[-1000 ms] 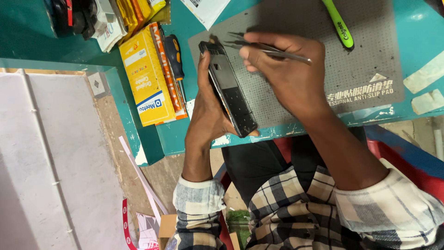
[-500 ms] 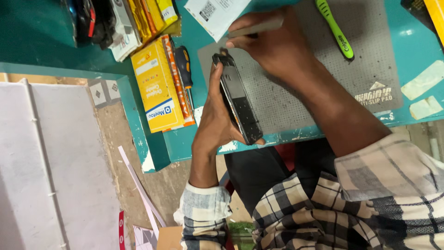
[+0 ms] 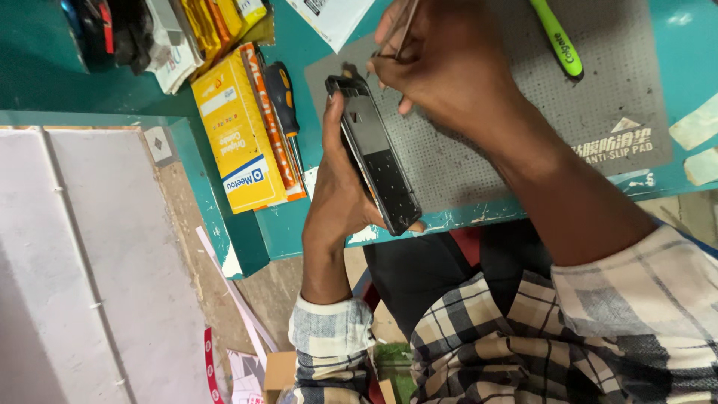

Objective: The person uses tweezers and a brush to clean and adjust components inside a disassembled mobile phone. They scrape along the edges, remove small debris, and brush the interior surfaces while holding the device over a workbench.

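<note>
My left hand [image 3: 338, 187] grips an opened dark smartphone [image 3: 374, 153] on its edge, tilted above the near edge of a grey dotted mat [image 3: 523, 97]. My right hand [image 3: 441, 67] is closed around thin metal tweezers [image 3: 402, 22], held just above the top end of the phone. The tips of the tweezers are hidden behind my fingers. My checked shirt sleeves cover both forearms lower in the view.
A green-handled tool [image 3: 557, 37] lies on the mat's far side. Left of the phone are a screwdriver [image 3: 284, 97], a yellow box [image 3: 235, 135] and piled packets on the teal bench [image 3: 224, 247]. A white panel [image 3: 90, 284] and floor scraps lie below left.
My right hand has swung the tweezers from lying across the mat to pointing up and away, closer to the phone's top end. The left hand keeps the phone steady.
</note>
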